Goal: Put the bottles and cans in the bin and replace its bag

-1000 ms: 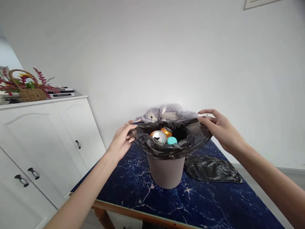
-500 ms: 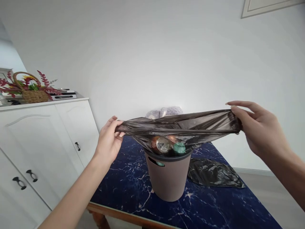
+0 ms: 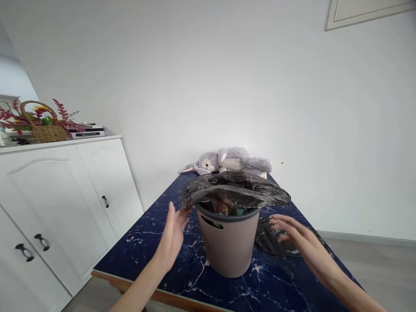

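Observation:
A taupe waste bin stands on a dark blue marbled table. A black bin bag sits in it, its loose top bunched above the rim, with cans dimly seen through the plastic. My left hand is open, fingers stretched up, just left of the bin and close to the bag's edge. My right hand is open too, fingers spread, to the right of the bin and apart from it. Neither hand holds anything.
A second black bag lies flat on the table right of the bin. A grey plush rabbit rests at the table's far end by the wall. A white cabinet with a flower basket stands at left.
Both hands have let go of the bag they were stretching wide and dropped to either side of the bin. The bag's top has slumped back over the rim.

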`<action>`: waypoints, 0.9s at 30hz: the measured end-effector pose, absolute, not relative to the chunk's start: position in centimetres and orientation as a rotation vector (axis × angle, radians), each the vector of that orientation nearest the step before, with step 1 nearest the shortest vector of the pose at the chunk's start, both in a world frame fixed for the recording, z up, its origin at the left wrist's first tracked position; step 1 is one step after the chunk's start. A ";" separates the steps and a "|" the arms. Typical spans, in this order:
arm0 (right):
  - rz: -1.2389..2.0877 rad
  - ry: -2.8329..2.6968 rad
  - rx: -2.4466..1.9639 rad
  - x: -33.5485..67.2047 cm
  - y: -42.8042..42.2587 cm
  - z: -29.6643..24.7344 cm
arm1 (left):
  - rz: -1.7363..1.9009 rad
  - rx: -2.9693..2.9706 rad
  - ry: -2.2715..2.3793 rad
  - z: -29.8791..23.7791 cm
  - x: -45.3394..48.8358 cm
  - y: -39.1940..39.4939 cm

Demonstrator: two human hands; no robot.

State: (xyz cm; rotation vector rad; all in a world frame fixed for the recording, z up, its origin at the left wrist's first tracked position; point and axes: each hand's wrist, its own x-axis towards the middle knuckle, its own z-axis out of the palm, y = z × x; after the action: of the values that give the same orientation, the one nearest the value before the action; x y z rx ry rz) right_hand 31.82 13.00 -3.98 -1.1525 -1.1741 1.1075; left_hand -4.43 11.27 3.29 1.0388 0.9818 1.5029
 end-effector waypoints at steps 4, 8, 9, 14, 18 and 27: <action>1.280 -1.345 -0.879 29.7 13.5 -3.4 | 1.313 1.289 0.896 3.0 -2.5 11.5; 1.330 -1.357 -0.717 28.7 16.1 -0.4 | 1.315 1.230 0.926 6.6 -0.8 13.0; 1.350 -1.340 -0.727 28.5 16.7 0.5 | 1.323 1.193 0.975 7.6 -0.5 13.5; 1.245 -1.147 -0.728 26.9 19.0 5.8 | 1.498 1.088 1.144 11.1 0.4 15.6; 1.252 -1.082 -0.497 26.1 19.6 9.8 | 1.653 1.067 0.943 13.2 0.9 16.4; 1.263 -1.198 -0.337 24.6 20.6 14.8 | 1.637 0.967 0.444 16.1 1.9 16.0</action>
State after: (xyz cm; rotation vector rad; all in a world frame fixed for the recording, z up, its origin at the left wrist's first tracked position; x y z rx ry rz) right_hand 24.62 20.55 14.78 -0.3373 -1.1977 1.2631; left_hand 1.90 16.01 16.13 0.9666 0.4445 1.6370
